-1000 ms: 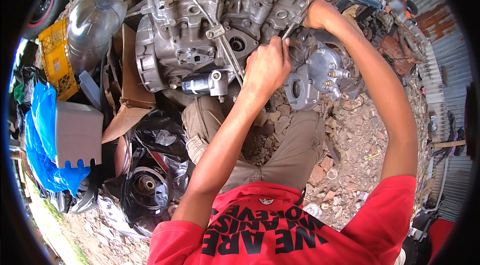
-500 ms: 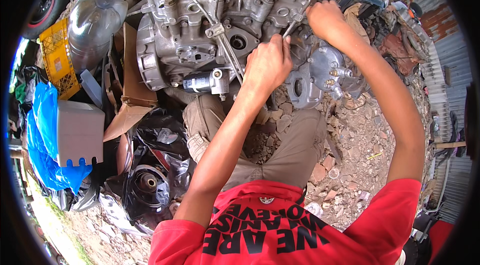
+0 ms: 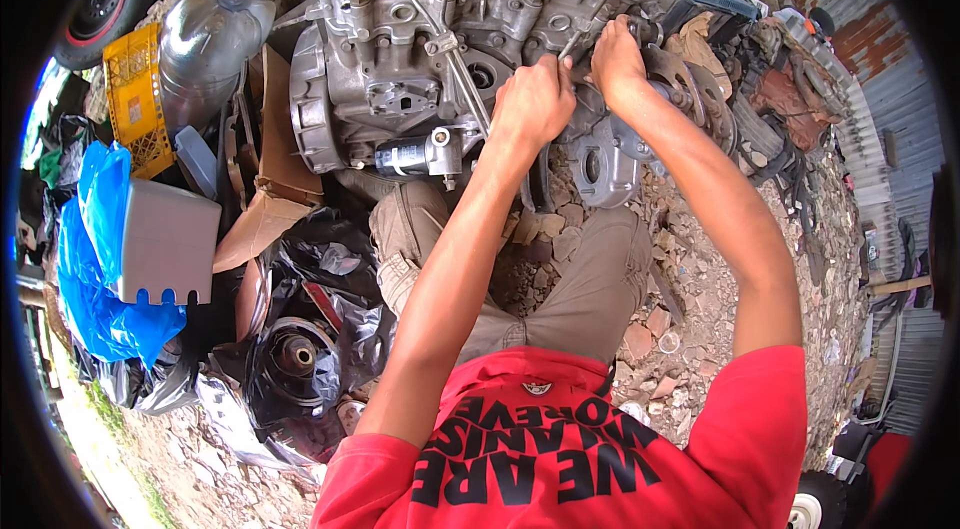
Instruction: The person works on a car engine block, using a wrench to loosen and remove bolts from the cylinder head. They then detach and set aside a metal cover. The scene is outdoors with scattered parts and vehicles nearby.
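Observation:
A large grey metal engine block (image 3: 385, 54) lies in front of my knees. My left hand (image 3: 537, 101) is closed at its right half, thumb and fingers around the lower end of a slim metal rod (image 3: 568, 50); whether this is a tool or a pipe I cannot tell. Close beside it, my right hand (image 3: 618, 54) has its fingers curled down against the engine's right end, and what they grip is hidden. Below the right hand sits a round-topped grey metal housing (image 3: 603, 169) with an oval opening. Thin metal pipes (image 3: 462, 79) cross the engine's front.
A cylindrical filter (image 3: 400, 157) juts from the engine's lower side. To the left are a yellow crate (image 3: 140, 104), a cardboard box (image 3: 262, 219), a grey bin (image 3: 170, 239) and black plastic bags (image 3: 335, 274). Rubble (image 3: 690, 259) covers the ground; metal parts (image 3: 755, 129) lie at right.
My right hand has moved left and slightly down along the engine's right end, nearer my left hand. My left hand has shifted slightly up and left. The whole view has shifted a little.

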A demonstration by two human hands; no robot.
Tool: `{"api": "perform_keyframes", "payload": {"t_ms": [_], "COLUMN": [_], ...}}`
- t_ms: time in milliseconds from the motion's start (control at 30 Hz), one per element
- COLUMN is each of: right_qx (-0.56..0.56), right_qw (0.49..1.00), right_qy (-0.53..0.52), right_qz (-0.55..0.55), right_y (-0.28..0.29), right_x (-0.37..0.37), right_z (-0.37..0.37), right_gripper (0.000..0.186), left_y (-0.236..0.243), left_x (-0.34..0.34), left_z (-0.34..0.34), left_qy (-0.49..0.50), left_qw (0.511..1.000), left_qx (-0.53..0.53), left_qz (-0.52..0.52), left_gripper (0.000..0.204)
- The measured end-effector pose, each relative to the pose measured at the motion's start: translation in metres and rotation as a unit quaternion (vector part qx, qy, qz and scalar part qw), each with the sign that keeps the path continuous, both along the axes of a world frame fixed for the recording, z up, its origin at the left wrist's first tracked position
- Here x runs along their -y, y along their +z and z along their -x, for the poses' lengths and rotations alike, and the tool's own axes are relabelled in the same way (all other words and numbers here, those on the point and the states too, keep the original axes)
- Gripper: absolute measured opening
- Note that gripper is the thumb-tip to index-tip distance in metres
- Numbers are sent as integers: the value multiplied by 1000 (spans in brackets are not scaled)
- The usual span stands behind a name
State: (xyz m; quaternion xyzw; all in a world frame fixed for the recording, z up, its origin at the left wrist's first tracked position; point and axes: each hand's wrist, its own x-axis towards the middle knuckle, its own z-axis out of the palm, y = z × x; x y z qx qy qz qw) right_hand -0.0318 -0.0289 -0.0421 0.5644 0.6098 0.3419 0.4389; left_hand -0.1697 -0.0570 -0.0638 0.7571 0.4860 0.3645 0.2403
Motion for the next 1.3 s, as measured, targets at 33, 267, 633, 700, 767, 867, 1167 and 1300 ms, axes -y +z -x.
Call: {"api": "perform_keyframes", "payload": {"t_ms": [33,267,633,700,767,867,1167,1300], "right_qx": [-13,29,49,25,0,-10,-32,-115], "right_qw": [1000,997,993,991,991,986,986,977], "right_qy": [-13,-67,-86,-116,-115,-136,-111,-72], "right_qz": [-14,-19,-60,-64,-75,-91,-124,-165], "right_y": [-3,-11,-3,-15,-31,-37,-36,-35], "right_x": [-2,-12,45,36,34,35,31,24], "right_z": [-6,-9,17,12,10,12,5,-3], "right_gripper": [46,52,51,49,47,46,44,33], "left_y": [2,4,-2,-1,-1,-2,-3,2], "left_x": [1,2,2,1,1,2,3,5], "left_z": [-3,-8,-10,-12,-8,-8,-11,-6], "left_qy": [-4,-5,4,1,4,-5,-12,-12], "left_qw": [1000,1000,999,999,999,999,999,1000], "left_qx": [-1,-13,-17,-11,-18,-10,8,-12], "left_qz": [1,-23,-36,-49,-47,-45,-30,-16], "left_gripper": [42,42,44,45,44,45,44,42]}}
